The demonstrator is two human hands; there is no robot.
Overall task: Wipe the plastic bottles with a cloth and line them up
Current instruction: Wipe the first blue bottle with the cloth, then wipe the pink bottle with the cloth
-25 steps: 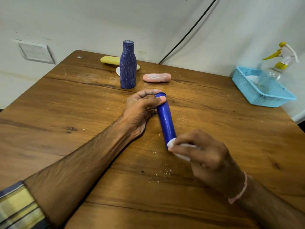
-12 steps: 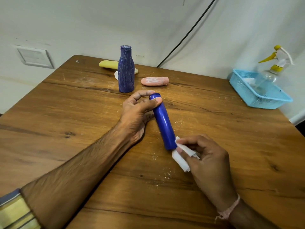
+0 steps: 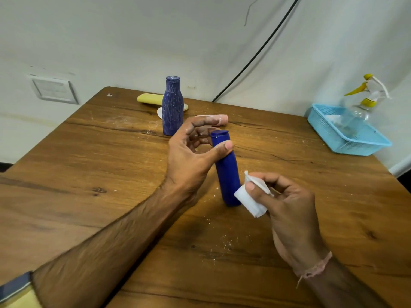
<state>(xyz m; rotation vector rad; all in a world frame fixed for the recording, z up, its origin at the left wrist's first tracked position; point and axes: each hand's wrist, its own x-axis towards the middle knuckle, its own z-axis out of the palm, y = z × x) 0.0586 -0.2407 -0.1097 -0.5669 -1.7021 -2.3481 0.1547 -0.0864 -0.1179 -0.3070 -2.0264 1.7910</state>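
A slim blue bottle [image 3: 227, 174] stands nearly upright at the table's middle, base on the wood. My left hand [image 3: 191, 156] grips it near the cap, thumb in front. My right hand [image 3: 287, 203] pinches a small white cloth [image 3: 250, 200] just beside the bottle's lower right. Farther back a dark blue bottle [image 3: 173, 107] smeared with white powder stands upright. Behind it lies a yellow bottle [image 3: 150, 99], and a pink bottle [image 3: 219, 119] lies partly hidden by my left fingers.
A light blue basket [image 3: 351, 141] sits at the table's right edge with a clear spray bottle [image 3: 364, 103] in it. White powder specks dot the wooden table [image 3: 89, 174]. A black cable [image 3: 255, 56] runs down the wall behind.
The slim blue bottle went from lying tilted on the table to standing nearly upright under my left hand. My right hand drew the cloth off its base.
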